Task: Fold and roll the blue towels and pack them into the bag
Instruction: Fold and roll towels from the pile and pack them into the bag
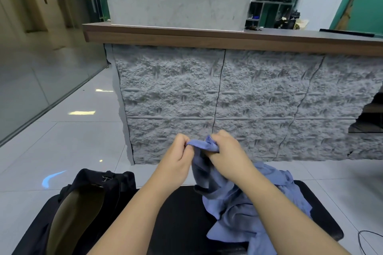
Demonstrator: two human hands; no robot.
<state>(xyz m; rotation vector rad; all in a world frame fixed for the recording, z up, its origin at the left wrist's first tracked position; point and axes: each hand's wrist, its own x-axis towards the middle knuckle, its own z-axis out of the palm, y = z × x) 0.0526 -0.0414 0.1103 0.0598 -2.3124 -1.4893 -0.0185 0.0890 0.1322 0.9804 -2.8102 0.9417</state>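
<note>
A blue towel (204, 170) hangs lifted in front of me, its top edge held between both hands. My left hand (178, 159) pinches one end of that edge. My right hand (226, 151) grips the bunched cloth just beside it. The towel's lower part trails down into a crumpled heap of blue towels (248, 211) on the right side of a black padded bench (180, 219). A black bag (83, 203) stands open at the bench's left end, showing an olive lining.
A grey rough-stone counter front (228, 105) with a wooden top rises just beyond the bench. Glossy white floor tiles lie to the left and right. A thin black cable (369, 238) loops on the floor at the lower right.
</note>
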